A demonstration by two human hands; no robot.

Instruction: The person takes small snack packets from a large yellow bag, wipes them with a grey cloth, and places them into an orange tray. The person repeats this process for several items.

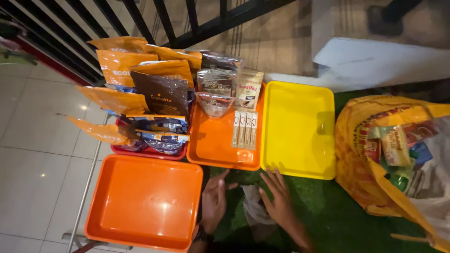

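Observation:
My left hand (214,201) and my right hand (277,200) hover low over green artificial turf (328,215), fingers spread, holding nothing. Between them lies a crumpled pale bag or cloth (254,210); whether the hands touch it I cannot tell. Just beyond my right hand sits an empty yellow tray (299,129). An empty orange tray (145,201) lies left of my left hand. A second orange tray (213,145) holds sachet strips (245,130) and small pouches (216,89).
A red tray (150,151) at the left holds orange and brown pouches (140,79) standing upright. A large yellow bag (389,159) full of packaged goods lies at the right. Black railing (140,18) runs behind, tiled floor (37,140) at left.

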